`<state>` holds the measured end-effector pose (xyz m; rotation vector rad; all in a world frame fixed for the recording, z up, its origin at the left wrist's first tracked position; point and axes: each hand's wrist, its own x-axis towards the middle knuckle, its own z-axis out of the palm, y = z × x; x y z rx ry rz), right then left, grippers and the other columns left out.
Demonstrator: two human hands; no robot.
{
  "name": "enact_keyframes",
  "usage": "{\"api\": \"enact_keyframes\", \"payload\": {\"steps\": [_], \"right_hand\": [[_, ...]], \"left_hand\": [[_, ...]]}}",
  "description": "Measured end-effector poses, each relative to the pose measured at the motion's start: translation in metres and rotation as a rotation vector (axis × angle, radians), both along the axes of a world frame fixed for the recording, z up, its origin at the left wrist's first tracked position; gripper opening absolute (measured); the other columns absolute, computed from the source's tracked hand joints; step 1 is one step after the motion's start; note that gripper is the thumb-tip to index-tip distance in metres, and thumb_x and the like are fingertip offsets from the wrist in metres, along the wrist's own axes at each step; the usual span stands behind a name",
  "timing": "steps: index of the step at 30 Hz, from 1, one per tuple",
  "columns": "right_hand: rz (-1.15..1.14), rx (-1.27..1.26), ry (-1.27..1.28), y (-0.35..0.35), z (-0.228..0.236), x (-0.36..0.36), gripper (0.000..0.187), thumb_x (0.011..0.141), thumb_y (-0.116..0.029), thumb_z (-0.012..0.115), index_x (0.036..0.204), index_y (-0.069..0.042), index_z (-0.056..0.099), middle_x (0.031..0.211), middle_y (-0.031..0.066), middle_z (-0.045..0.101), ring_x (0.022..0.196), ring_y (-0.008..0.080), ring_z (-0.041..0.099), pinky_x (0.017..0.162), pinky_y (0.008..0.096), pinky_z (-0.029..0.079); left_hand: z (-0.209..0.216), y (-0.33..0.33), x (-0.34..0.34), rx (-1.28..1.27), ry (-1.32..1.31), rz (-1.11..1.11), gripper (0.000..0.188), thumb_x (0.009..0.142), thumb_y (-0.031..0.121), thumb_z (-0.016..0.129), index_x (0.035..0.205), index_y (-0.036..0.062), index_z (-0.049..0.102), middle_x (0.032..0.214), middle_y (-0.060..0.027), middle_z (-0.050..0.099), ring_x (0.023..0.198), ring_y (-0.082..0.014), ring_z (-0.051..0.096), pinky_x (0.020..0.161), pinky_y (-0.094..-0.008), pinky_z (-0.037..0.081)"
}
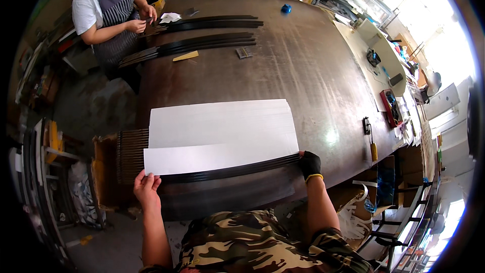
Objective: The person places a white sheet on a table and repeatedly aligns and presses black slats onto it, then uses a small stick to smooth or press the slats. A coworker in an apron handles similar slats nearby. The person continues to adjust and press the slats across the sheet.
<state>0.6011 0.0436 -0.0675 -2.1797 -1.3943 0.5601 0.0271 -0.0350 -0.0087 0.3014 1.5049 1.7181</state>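
Observation:
A narrow white sheet [182, 161] lies across the front of a larger white sheet [222, 121] on the table. At its near left corner, my bare left hand [147, 188] pinches the narrow sheet between thumb and fingers. My right hand [309, 164], in a black fingerless glove, is closed at the right end of that sheet, its grip partly hidden. Several long black strips [227, 173] lie side by side along the sheet's near edge, their right ends beside my right hand.
Many thin strips [132, 154] stick out left of the sheets above a cardboard box [103, 172]. Across the brown table [313, 81], a co-worker [113, 10] handles something small beside more black strips [207, 43]. A blue object [286, 8] and yellow-handled tool [374, 151] lie farther off.

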Motion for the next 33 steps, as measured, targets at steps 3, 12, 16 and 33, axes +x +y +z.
{"api": "enact_keyframes", "payload": {"steps": [3, 12, 16, 33], "right_hand": [[0.085, -0.027, -0.278, 0.008, -0.001, 0.005, 0.025, 0.09, -0.029, 0.06, 0.087, -0.009, 0.075, 0.088, 0.0189, 0.072, 0.087, 0.0387, 0.068, 0.079, 0.0477, 0.054], [-0.045, -0.106, -0.191, 0.011, 0.023, -0.007, 0.034, 0.086, -0.039, 0.069, 0.088, -0.005, 0.077, 0.087, 0.0184, 0.073, 0.086, 0.0349, 0.071, 0.079, 0.0419, 0.054], [-0.088, -0.107, -0.229, 0.017, 0.02, -0.012, 0.037, 0.085, -0.04, 0.07, 0.087, -0.004, 0.076, 0.087, 0.0197, 0.073, 0.086, 0.0357, 0.071, 0.08, 0.0428, 0.053], [-0.09, -0.102, -0.222, 0.017, 0.001, 0.005, 0.038, 0.085, -0.042, 0.071, 0.087, -0.004, 0.076, 0.087, 0.0187, 0.073, 0.087, 0.0349, 0.071, 0.08, 0.0423, 0.054]], "left_hand": [[-0.012, -0.002, -0.001, 0.022, -0.001, 0.026, 0.025, 0.092, -0.001, 0.065, 0.116, 0.0013, 0.059, 0.093, -0.0101, 0.068, 0.076, -0.0188, 0.069, 0.067, -0.0311, 0.062], [0.002, 0.009, -0.016, -0.206, 0.244, -0.024, 0.021, 0.085, 0.003, 0.076, 0.105, -0.0017, 0.071, 0.09, -0.0033, 0.069, 0.078, -0.0091, 0.063, 0.068, -0.023, 0.052], [-0.029, 0.012, -0.03, -0.245, 0.451, -0.061, 0.026, 0.081, 0.003, 0.079, 0.105, -0.0025, 0.071, 0.085, -0.0031, 0.069, 0.075, -0.0103, 0.062, 0.068, -0.0246, 0.052], [-0.037, 0.021, -0.035, -0.464, 0.944, -0.123, 0.027, 0.07, 0.016, 0.085, 0.094, 0.0082, 0.076, 0.078, -0.0043, 0.075, 0.075, -0.0212, 0.069, 0.072, -0.0356, 0.054]]}}
